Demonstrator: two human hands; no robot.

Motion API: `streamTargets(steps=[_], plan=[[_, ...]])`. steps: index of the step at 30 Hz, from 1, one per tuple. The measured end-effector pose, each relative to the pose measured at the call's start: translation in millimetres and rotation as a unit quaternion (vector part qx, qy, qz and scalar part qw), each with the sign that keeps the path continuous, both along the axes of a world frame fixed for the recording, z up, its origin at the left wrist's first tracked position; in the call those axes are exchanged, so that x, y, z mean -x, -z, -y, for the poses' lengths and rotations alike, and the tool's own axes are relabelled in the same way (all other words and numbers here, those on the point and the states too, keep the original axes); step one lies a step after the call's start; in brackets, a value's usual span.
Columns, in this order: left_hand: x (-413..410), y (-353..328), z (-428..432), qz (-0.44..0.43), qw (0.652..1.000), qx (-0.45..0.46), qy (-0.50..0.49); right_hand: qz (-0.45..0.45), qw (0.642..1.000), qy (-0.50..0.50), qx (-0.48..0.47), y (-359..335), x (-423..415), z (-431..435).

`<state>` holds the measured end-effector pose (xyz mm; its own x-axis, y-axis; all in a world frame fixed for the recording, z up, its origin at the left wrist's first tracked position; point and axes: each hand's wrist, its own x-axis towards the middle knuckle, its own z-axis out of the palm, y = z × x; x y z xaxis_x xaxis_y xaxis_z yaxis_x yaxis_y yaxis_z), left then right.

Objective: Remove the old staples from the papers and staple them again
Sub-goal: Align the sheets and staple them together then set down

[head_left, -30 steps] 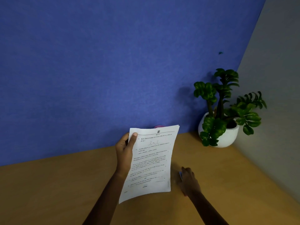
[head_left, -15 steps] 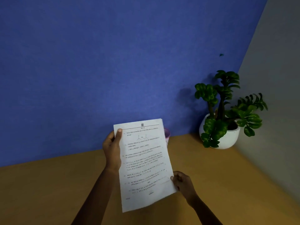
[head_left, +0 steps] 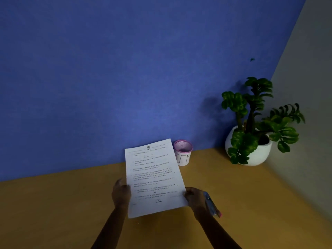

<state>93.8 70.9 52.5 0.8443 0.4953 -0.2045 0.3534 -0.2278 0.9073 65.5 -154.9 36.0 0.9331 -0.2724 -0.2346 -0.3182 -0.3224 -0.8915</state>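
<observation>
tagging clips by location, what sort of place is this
Probably an office desk or study cubicle. A wooden desk sits against a blue fabric partition, with a pink mesh pen cup and a potted plant in the corner.

The paper (head_left: pixel 154 178) is white with rows of small black print. The cup (head_left: pixel 183 152) is pink with tiny dots and a white label. The plant (head_left: pixel 258 112) is green in a white pot (head_left: pixel 258 153). The wall (head_left: pixel 125 69) is blue, and the table (head_left: pixel 53 203) is yellow-brown.

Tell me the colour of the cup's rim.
Pink: the cup has a pink mesh rim above a white label, seen in the head view.
</observation>
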Motion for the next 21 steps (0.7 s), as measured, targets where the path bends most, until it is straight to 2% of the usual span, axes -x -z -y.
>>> streamTargets(steps=[4, 11, 21], plan=[[15, 22, -2, -0.021, 0.999, -0.020, -0.041, -0.032, 0.999, 0.014, 0.028, 7, -8, -9], [22, 42, -6, -0.051, 0.998, -0.007, -0.038, -0.055, 0.997, 0.031, 0.041, 18, -20, -20], [16, 39, -2, -0.080, 0.992, -0.096, 0.024, -0.054, 0.994, 0.014, 0.092, 23, -35, -23]])
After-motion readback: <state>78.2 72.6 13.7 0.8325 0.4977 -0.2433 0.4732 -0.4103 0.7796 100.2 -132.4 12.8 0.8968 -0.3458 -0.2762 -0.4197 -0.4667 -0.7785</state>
